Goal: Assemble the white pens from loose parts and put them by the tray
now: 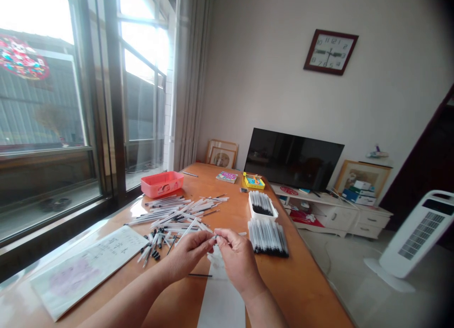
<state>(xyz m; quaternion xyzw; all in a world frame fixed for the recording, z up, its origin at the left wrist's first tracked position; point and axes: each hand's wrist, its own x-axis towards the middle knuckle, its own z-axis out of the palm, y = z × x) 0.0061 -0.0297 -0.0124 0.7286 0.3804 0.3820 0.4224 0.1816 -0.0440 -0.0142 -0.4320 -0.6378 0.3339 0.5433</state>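
1. Room: a bright living room with a tall window (46, 106) on the left, a wall clock (330, 52) on the far wall, and a flat-screen television (293, 159) on a low white cabinet (336, 214).
2. Surface: an orange wooden desk (276, 271) running from the window toward the television.
3. Left hand (186, 254): fingers curled and closed, pinching the thin pale pen part (214, 237) from the left.
4. Right hand (237, 257): fingers curled and closed, meeting the left hand at that same small piece. Its exact shape is too small to tell.
5. Loose clear-barrelled pens (173, 219): scattered in a heap just left of the hands, some black-tipped.
6. Black-tipped pens (267, 239): laid side by side in a neat bank right of the hands.
7. White tray (261, 205): packed with pens, just beyond that bank.
8. Pink plastic basket (162, 184): near the window, beyond the heap.
9. Open workbook (85, 266): at the desk's left edge.
10. White paper strip (220, 304): lying beneath the hands.
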